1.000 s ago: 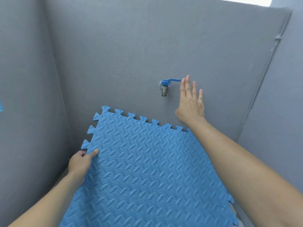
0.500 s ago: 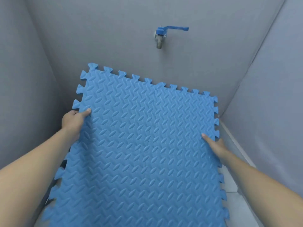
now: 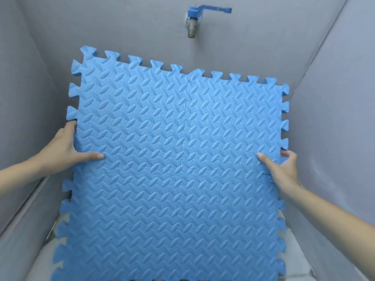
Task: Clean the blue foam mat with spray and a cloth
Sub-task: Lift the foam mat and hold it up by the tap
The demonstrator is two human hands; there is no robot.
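Blue interlocking foam mat (image 3: 178, 159), embossed with a leaf-like tread and toothed along its edges, fills the centre of the view, held up at a tilt in a grey-walled corner. Its top edge points to 12 o'clock, just below the blue-handled metal wall tap (image 3: 192, 21); its lower edge runs out of view at 6 o'clock.

Left hand (image 3: 67, 151) at 9 o'clock: grip clamped on the mat's left edge, thumb flat across the face, fingers behind. Right hand (image 3: 284, 169) at 3 o'clock: same hold on the right edge, thumb on the face, fingers wrapped round the teeth.

Faint seams cross near the middle, so it appears to be four tiles joined. Surface looks dry and evenly coloured; no obvious dirt visible.

Step in hand, by my reading: positioning the mat under the tap before cleaning. No spray or cloth in view. Next move calls for resting the mat stably so one hand is free.
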